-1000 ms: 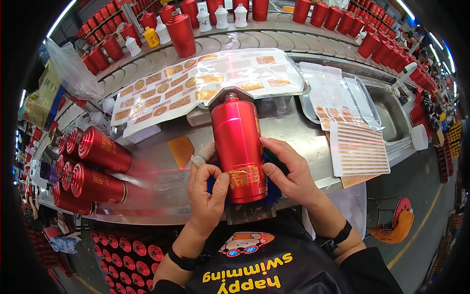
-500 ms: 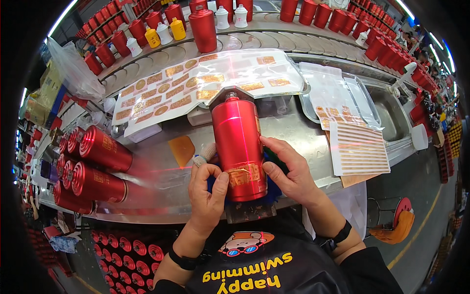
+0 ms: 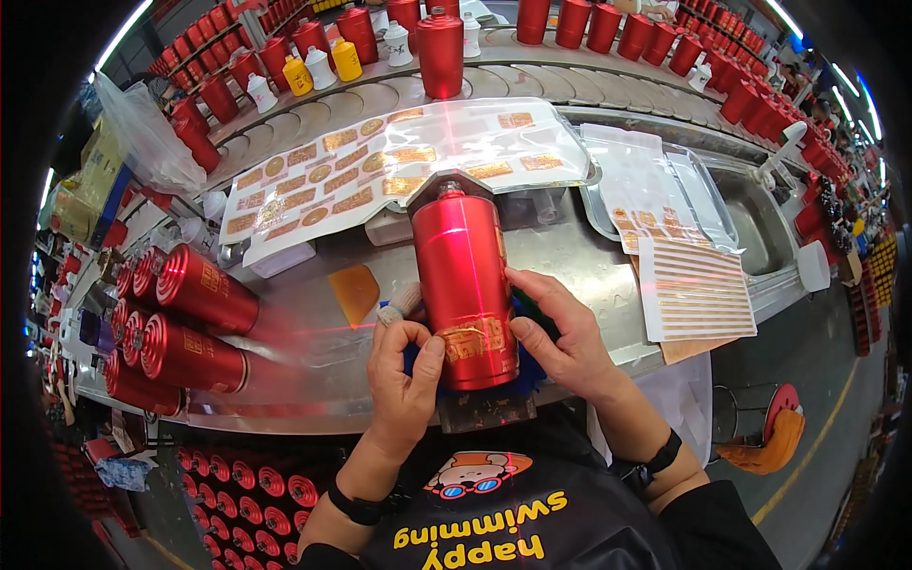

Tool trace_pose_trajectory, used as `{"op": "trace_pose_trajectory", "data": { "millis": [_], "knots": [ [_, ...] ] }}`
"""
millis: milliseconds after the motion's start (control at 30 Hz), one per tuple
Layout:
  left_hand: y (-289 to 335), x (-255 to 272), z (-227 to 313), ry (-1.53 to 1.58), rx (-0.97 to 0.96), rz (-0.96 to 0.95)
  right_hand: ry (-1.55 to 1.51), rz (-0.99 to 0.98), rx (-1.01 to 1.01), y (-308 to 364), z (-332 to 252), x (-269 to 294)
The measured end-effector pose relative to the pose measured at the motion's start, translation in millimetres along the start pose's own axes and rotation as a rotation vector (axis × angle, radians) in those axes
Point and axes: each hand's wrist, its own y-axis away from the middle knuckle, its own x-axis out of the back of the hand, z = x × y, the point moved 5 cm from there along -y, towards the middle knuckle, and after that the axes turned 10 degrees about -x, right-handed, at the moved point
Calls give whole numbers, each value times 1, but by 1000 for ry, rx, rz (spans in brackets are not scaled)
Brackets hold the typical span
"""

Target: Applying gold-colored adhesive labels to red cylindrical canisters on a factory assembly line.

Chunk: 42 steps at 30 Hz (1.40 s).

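Observation:
A red metallic bottle (image 3: 458, 256) with a narrow neck lies tilted before me in a holder, its neck away from me. Thin red light lines cross it. A gold label (image 3: 465, 344) is on its lower part. My left hand (image 3: 399, 380) is closed in a pinch, thumb tip against the bottle beside the label's left edge. The thumb and fingertips of my right hand (image 3: 570, 347) rest along the bottle's right side; its lower fingers are partly hidden. Beyond my left fingers shows a whitish knitted piece (image 3: 407, 299); I cannot tell if it is worn.
Clear sheets with gold labels (image 3: 313, 185) lie behind the bottle. To the left lie several finished red bottles (image 3: 204, 290) near an amber scraper-like piece (image 3: 354, 293). A striped gold sheet (image 3: 698, 290) and sink (image 3: 765, 223) are right. A conveyor (image 3: 332, 114) curves behind.
On the conveyor, the near red bottles have moved right and those farther back have shifted left. My hands and the bottle between them have hardly moved.

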Motion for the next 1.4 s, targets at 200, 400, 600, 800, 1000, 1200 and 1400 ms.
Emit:
{"op": "trace_pose_trajectory", "data": {
  "millis": [200,400,600,800,1000,1200,1400],
  "knots": [
    [0,0,-3,9,21,5,-14,-7,-8,-1,0,0],
    [-1,1,-5,17,47,11,-11,-10,-4,-1,1,1],
    [-4,2,-6,-18,36,-7,-14,-14,-9,-2,2,1],
    [-7,1,-4,-23,47,-18,-16,-14,-16,-3,3,1],
    [-8,3,-3,-8,49,-29,-23,-28,-30,-4,4,1],
    [-17,1,9,-19,-86,-24,-13,-34,-49,-4,3,1],
    [-24,2,22,-81,-177,-43,-10,-35,-43,-5,-1,1]
  ]
}}
